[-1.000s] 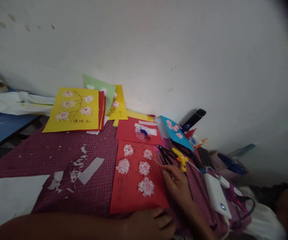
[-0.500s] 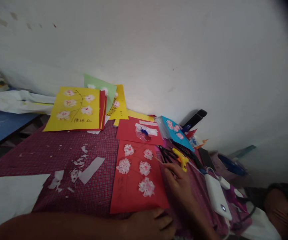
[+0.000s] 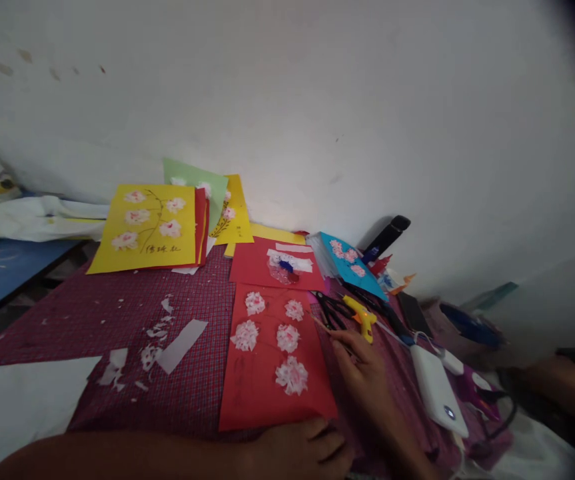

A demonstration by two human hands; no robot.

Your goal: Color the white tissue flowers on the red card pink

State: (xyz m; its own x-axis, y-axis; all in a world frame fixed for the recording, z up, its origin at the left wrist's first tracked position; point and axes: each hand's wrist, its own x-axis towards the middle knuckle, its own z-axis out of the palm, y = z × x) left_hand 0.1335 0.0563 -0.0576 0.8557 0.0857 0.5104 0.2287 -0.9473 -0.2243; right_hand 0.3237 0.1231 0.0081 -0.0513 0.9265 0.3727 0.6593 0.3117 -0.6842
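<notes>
A red paper card [image 3: 277, 407] lies on the checked cloth, bearing several pink-and-white crumpled paper flowers [image 3: 292, 375], with faint lines and writing at its left. My left hand [image 3: 307, 447] rests flat on the card's near edge, fingers extended and slightly apart. At the card's right edge, my right hand [image 3: 362, 363] pinches a thin pencil-like stick [image 3: 321, 325]. Its tip is over the card near the upper right flower; whether it touches the paper I cannot tell. Beyond lies a second red card [image 3: 247, 263] carrying tape strips and small blue and pink bits.
Finished-looking yellow cards [image 3: 167, 257] are stacked at the back left. White paper scraps [image 3: 182, 347] lie left of the card. To the right are black-handled scissors [image 3: 334, 310], a yellow glue gun [image 3: 362, 319], a white power bank [image 3: 437, 390] with cables, and a blue card [image 3: 340, 267].
The view has shifted slightly. Both hands hold nearly the same places, the left flat on the card and the right still gripping the stick beside it.
</notes>
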